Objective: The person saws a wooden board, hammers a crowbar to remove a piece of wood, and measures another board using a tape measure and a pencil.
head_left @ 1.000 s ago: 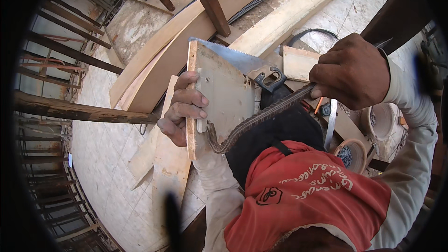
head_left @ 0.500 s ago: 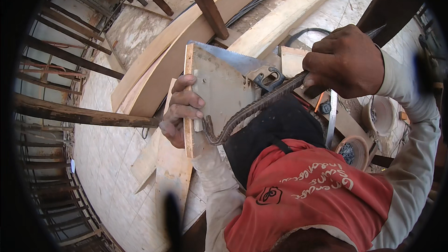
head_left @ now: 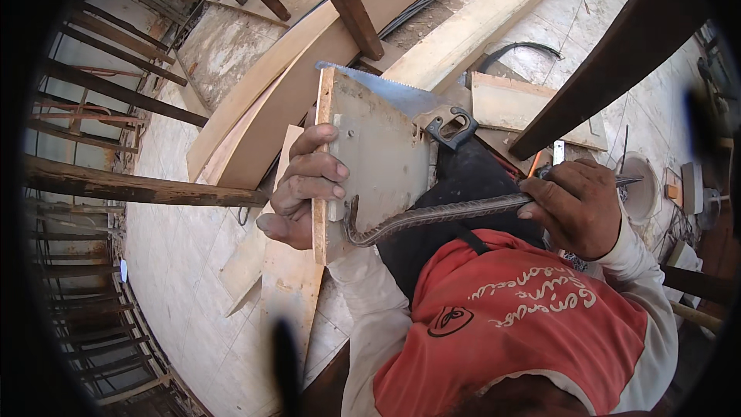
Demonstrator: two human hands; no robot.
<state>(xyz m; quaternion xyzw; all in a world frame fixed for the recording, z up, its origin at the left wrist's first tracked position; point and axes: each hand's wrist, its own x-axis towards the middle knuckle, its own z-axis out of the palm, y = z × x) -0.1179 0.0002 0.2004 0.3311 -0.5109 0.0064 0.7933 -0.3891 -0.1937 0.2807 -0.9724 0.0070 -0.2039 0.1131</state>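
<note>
My left hand (head_left: 307, 181) is closed around the left edge of a pale, worn board (head_left: 386, 166), its fingers over the face and the thumb lower down. My right hand (head_left: 580, 207) grips a ribbed steel bar (head_left: 455, 213) that has a hooked left end and a pointed right end. The hook sits at the board's lower left, by a narrow strip (head_left: 337, 158) along the edge; whether it bites into the wood I cannot tell. Beyond the board lies a handsaw (head_left: 401, 95) with a dark handle, its blade partly hidden.
Long planks (head_left: 285, 108) and a pale beam (head_left: 482, 27) lie on the tiled floor ahead. A dark wooden post (head_left: 606, 69) slants in from the upper right. A round bowl (head_left: 644, 189) stands at the right, and a wooden pole (head_left: 147, 184) reaches in from the left.
My right hand has come down toward me, swinging the bar's gripped end lower, while the hook stays by the board's left edge. The board and my left hand have shifted slightly right.
</note>
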